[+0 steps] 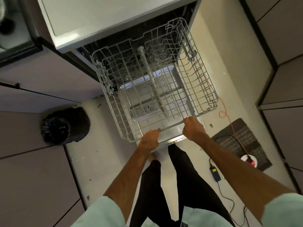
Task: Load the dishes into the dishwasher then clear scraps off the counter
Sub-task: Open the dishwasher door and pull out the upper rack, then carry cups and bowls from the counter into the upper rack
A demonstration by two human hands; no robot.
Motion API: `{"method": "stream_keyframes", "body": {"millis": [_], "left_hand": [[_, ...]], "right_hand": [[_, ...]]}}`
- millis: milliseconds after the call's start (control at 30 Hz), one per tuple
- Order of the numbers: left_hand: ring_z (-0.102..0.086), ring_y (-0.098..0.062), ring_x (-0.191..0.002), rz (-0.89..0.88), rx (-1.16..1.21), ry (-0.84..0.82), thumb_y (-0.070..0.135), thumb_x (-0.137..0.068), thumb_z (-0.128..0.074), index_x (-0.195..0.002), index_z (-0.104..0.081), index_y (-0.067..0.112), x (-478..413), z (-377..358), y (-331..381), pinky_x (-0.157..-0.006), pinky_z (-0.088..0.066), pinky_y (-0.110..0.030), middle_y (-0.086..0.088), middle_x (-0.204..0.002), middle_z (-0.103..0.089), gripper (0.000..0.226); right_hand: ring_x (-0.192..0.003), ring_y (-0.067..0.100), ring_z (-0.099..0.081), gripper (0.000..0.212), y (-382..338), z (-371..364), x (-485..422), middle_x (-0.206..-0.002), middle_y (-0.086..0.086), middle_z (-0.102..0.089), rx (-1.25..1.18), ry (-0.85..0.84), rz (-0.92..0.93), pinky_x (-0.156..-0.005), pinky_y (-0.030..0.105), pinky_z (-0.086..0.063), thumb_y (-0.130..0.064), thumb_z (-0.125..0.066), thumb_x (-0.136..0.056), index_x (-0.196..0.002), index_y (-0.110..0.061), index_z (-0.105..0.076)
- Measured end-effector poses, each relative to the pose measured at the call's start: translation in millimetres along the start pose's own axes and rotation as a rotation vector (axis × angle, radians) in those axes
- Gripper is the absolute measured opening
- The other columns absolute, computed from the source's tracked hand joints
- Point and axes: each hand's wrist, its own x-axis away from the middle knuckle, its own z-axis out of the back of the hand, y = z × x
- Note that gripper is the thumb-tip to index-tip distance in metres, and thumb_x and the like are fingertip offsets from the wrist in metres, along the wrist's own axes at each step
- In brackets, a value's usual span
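**Position.** The rack [205,82] stood drawn out of the dishwasher [155,26], over the lowered door [172,134]. It was empty. No dishes were in view, and no scraps could be made out on the counter [98,17].

**Grip.** The left hand [150,139] and right hand [193,127] each held the rack's front rail. Their fingers were curled over the wire, and the hands sat apart, one either side of centre.

**Handling (judged).**
- The rack was a coated wire frame, so it should be stiff, and light while unloaded.
- It probably ran on side rails. An even two-handed hold on the front rail suited it, as a one-sided pull could skew it.
- The upright tines looked thin and could snag a finger or bend, so they were not a place to take hold.
- Once loaded, the rack would be heavier and crockery could knock together, so it should be moved slowly.

**Surroundings.** A bin [65,125] with a black liner stood on the floor to the left. A mat [242,141] and an orange cable [232,128] lay to the right.
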Motion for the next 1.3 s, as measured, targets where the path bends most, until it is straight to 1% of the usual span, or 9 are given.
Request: {"method": "stream_keyframes", "body": {"millis": [100,267,533,733,833,933,1100,1233,1300], "left_hand": [[-0.04,-0.031,-0.141,-0.014,0.019,0.032,0.001,-0.094,-0.055,-0.158,-0.028,0.014,8.7,-3.5,2.3,-0.116,-0.031,-0.036,-0.013,-0.155,-0.043,0.071],[-0.048,-0.035,-0.132,0.014,-0.003,0.048,0.003,-0.092,-0.058,-0.154,-0.033,0.013,9.0,-7.1,11.9,-0.11,-0.041,-0.044,-0.014,-0.145,-0.051,0.068],[-0.042,-0.034,-0.139,-0.005,-0.015,-0.003,0.0,-0.091,-0.059,-0.156,-0.03,0.012,1.9,-8.4,7.9,-0.116,-0.035,-0.042,-0.014,-0.152,-0.045,0.073],[-0.034,-0.034,-0.144,-0.024,0.007,0.005,-0.001,-0.089,-0.064,-0.16,-0.017,0.009,19.9,-0.1,11.5,-0.12,-0.028,-0.041,-0.013,-0.164,-0.027,0.086],[-0.027,-0.032,-0.149,0.0,0.069,-0.003,-0.002,-0.092,-0.059,-0.16,-0.018,0.009,45.6,9.1,13.3,-0.122,-0.023,-0.039,-0.011,-0.165,-0.024,0.079],[-0.028,-0.028,-0.15,0.017,0.165,0.013,0.003,-0.098,-0.054,-0.157,-0.026,0.009,77.5,24.0,5.9,-0.122,-0.021,-0.035,-0.011,-0.163,-0.03,0.066],[-0.033,-0.026,-0.147,0.114,0.293,0.136,-0.002,-0.097,-0.048,-0.153,-0.038,0.009,133.9,53.2,-21.9,-0.118,-0.023,-0.027,-0.011,-0.16,-0.034,0.058],[-0.051,-0.032,-0.134,0.185,0.369,0.283,0.013,-0.09,-0.048,-0.136,-0.059,0.002,183.0,73.9,-53.8,-0.116,-0.034,-0.035,-0.017,-0.142,-0.055,0.048],[-0.054,-0.032,-0.13,0.185,0.355,0.353,0.012,-0.094,-0.047,-0.133,-0.061,0.001,214.7,92.7,-63.6,-0.111,-0.034,-0.031,-0.017,-0.138,-0.06,0.043]], "right_hand": [[-0.106,0.027,-0.062,0.028,1.1,1.5,2.2,-0.117,0.012,-0.062,0.026,-0.015,0.011,-0.09,0.034,-0.052,-0.004,-0.057,-0.089,-0.115,-0.005,-0.064],[-0.114,0.027,-0.061,0.039,9.7,-0.7,1.6,-0.127,0.011,-0.061,0.032,-0.023,0.036,-0.097,0.034,-0.05,-0.006,-0.06,-0.089,-0.128,-0.007,-0.061],[-0.114,0.026,-0.061,0.04,13.8,-5.7,-2.7,-0.128,0.011,-0.06,0.04,-0.042,0.043,-0.094,0.031,-0.05,-0.008,-0.063,-0.089,-0.128,-0.006,-0.06],[-0.135,0.031,-0.042,0.062,3.2,2.8,5.6,-0.142,0.015,-0.046,0.162,-0.139,0.098,-0.112,0.037,-0.039,-0.018,-0.068,-0.087,-0.141,-0.001,-0.043],[-0.132,0.031,-0.043,0.061,-9.1,10.4,17.8,-0.139,0.017,-0.045,0.122,-0.197,0.097,-0.108,0.037,-0.041,-0.017,-0.069,-0.084,-0.136,0.0,-0.043],[-0.125,0.033,-0.052,0.042,-39.4,25.1,34.6,-0.131,0.016,-0.052,0.014,-0.197,0.084,-0.095,0.035,-0.045,-0.008,-0.063,-0.086,-0.125,-0.001,-0.049],[-0.119,0.032,-0.059,0.043,-120.0,48.3,61.9,-0.131,0.017,-0.06,-0.067,-0.187,0.12,-0.09,0.032,-0.048,-0.01,-0.059,-0.091,-0.133,-0.006,-0.053],[-0.129,0.033,-0.054,0.048,-185.1,53.2,78.6,-0.141,0.017,-0.056,-0.027,-0.187,0.244,-0.104,0.035,-0.044,-0.019,-0.058,-0.094,-0.139,-0.005,-0.053],[-0.123,0.035,-0.058,0.035,-221.2,58.5,87.1,-0.131,0.017,-0.062,-0.014,-0.214,0.284,-0.101,0.04,-0.047,-0.018,-0.058,-0.092,-0.125,-0.009,-0.062]]}}
